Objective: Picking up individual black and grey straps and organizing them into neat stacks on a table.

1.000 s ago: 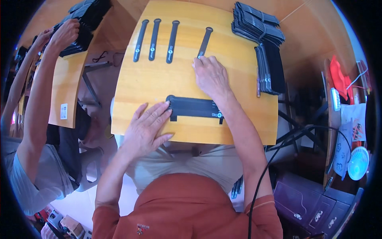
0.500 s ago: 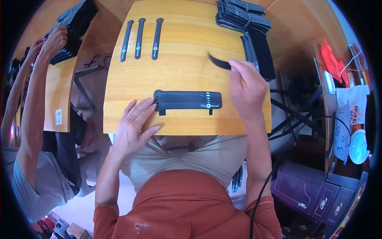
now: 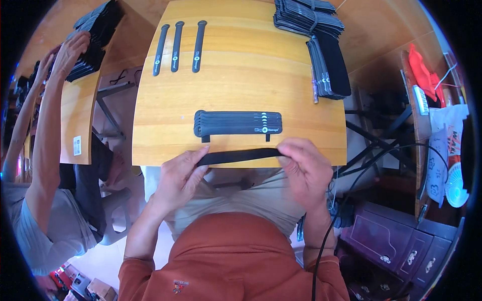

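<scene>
A black fabric strap (image 3: 240, 156) is stretched between my two hands at the table's near edge. My left hand (image 3: 182, 173) pinches its left end, and my right hand (image 3: 306, 168) pinches the right end. Just beyond it lies a neat stack of dark grey straps (image 3: 236, 123), rounded at the left, with pale print near the right end. Two short black tabs stick out from under that stack on the near side. Farther off, three single grey straps lie apart on the table, among them the rightmost strap (image 3: 199, 47).
Bundled dark straps (image 3: 309, 20) sit at the table's far right corner, with another strap pile (image 3: 329, 67) nearer and a thin pen-like stick (image 3: 315, 85) beside it. At left, a co-worker's hands (image 3: 73, 52) handle dark straps on another table (image 3: 75, 120). A black cable (image 3: 351, 186) hangs at my right.
My right hand has brought the black strap down and toward me. My left hand has left the stack's side and taken the strap's other end.
</scene>
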A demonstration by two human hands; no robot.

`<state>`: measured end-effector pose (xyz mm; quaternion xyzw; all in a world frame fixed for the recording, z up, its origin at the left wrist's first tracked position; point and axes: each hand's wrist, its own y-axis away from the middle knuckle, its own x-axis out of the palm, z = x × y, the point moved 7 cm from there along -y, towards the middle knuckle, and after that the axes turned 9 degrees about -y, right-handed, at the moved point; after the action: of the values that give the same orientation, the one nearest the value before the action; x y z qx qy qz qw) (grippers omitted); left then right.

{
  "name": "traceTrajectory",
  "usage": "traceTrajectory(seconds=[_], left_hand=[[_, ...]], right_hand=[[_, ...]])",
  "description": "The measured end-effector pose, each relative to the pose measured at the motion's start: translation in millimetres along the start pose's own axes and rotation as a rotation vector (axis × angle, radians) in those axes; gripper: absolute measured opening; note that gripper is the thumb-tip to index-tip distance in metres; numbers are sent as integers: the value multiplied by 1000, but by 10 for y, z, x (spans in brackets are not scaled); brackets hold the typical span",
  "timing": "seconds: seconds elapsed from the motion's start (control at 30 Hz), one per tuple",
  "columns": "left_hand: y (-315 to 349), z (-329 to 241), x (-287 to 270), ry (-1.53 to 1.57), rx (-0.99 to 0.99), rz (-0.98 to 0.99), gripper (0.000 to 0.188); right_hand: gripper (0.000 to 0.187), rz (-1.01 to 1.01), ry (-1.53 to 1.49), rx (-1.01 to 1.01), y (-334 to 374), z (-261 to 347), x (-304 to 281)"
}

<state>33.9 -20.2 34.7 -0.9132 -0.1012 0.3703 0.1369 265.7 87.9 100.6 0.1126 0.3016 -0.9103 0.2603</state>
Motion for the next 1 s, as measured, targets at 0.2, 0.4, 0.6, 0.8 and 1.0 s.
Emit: traceTrajectory(seconds=[0.2,0.4,0.6,0.8,1.0], left_hand=[[-29,81,43,37,-266,270,32],[-131,64,87,28,-323,372,24],[-77,333,136,347,-481,198,11],[-46,606,193,389,-702,115,11],[-125,678,206,443,-718,96,15]], right_hand=[[15,-31,-134,340,283,-598,27],[15,-207,-204,503,367,-789,-48],[16,-235,-191,579,427,-985,-51],[16,-236,-214,587,438,-1102,-6],[15,-221,-126,600,376,-1120,-38]])
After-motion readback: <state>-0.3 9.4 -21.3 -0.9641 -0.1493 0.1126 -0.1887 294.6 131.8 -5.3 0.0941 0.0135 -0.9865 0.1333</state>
